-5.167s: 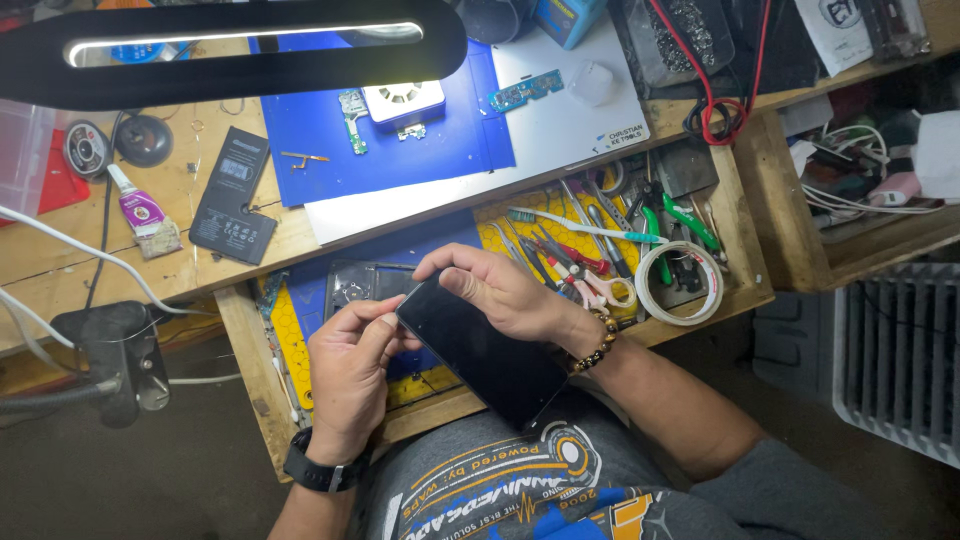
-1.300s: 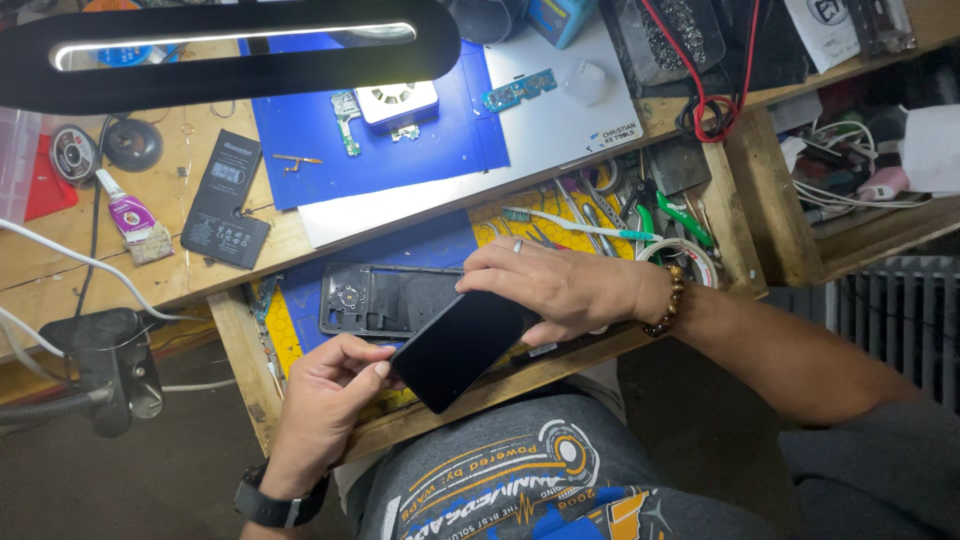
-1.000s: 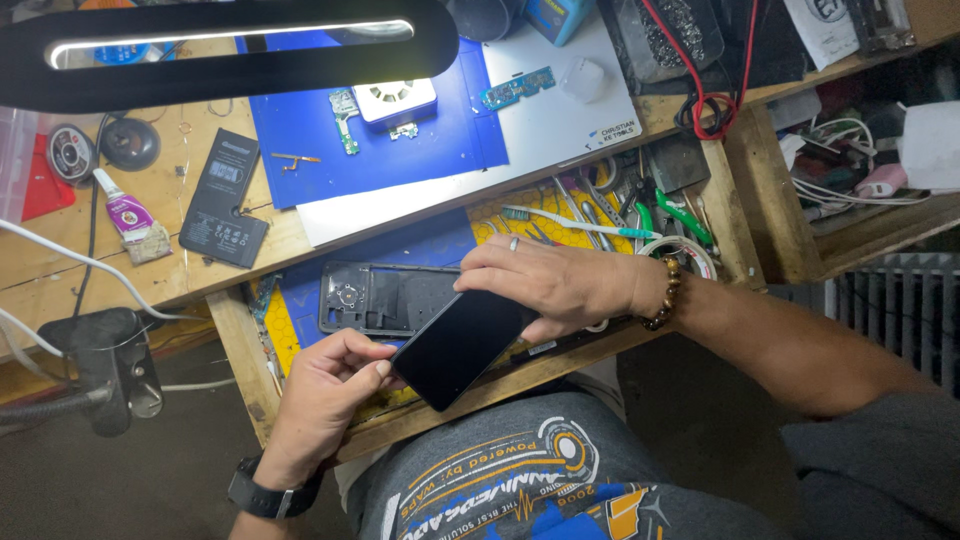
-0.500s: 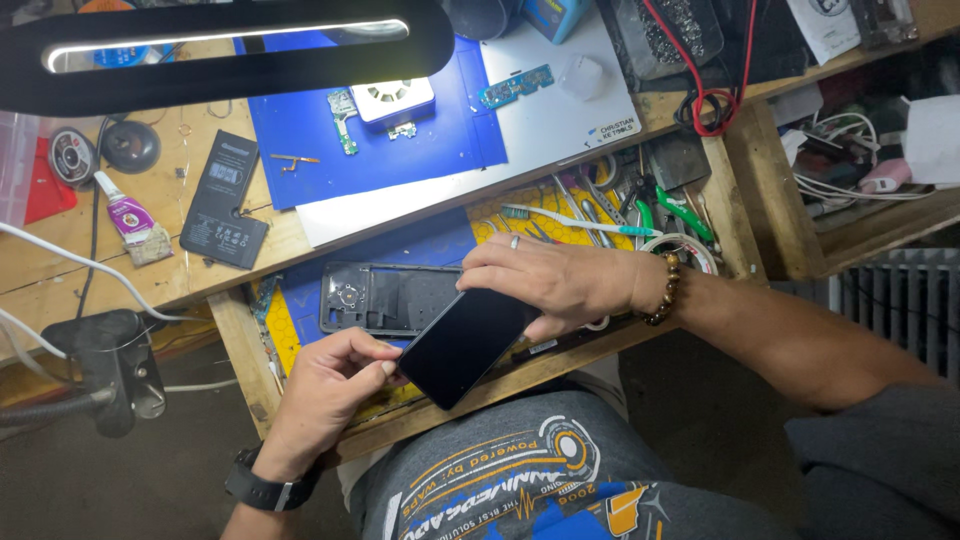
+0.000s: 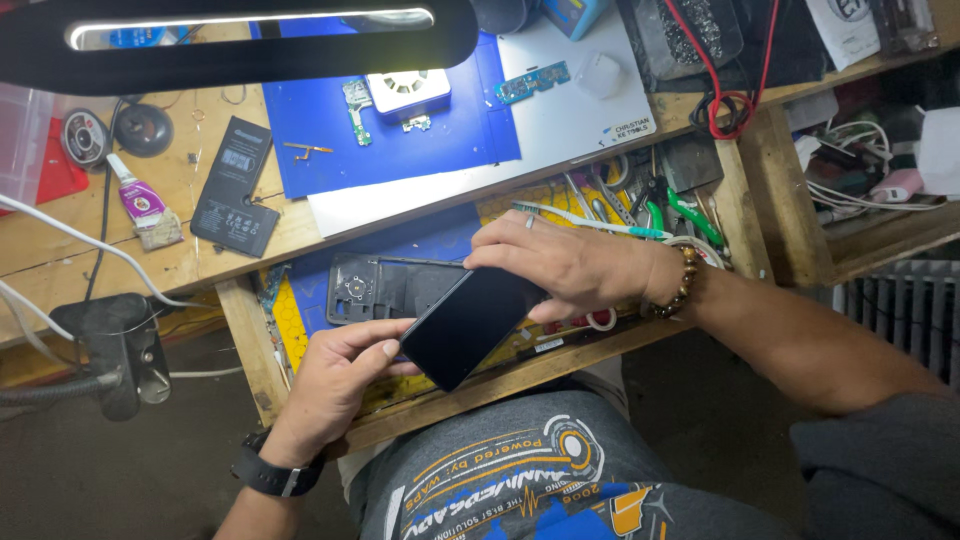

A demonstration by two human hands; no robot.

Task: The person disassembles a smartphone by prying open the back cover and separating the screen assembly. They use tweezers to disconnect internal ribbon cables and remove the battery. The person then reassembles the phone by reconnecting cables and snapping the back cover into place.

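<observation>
Both my hands hold a black phone screen panel [image 5: 468, 325], tilted over the open drawer. My left hand [image 5: 335, 375] grips its lower left end with thumb and fingers. My right hand [image 5: 570, 268], with a bead bracelet on the wrist, covers and pinches its upper right end. Just behind the panel, a dark phone frame [image 5: 375, 288] lies flat in the drawer on a blue and yellow mat.
Pliers, tweezers and tape rolls [image 5: 655, 205] fill the drawer's right side. On the bench top sit a blue mat [image 5: 400, 130] with small parts, a black battery [image 5: 235, 188], a glue tube [image 5: 140, 200] and a lamp head [image 5: 240, 40]. Cables lie at right.
Since five seconds ago the panel has swung from pointing lower right to pointing lower left, uncovering the frame in the drawer. In the last second both hands barely moved.
</observation>
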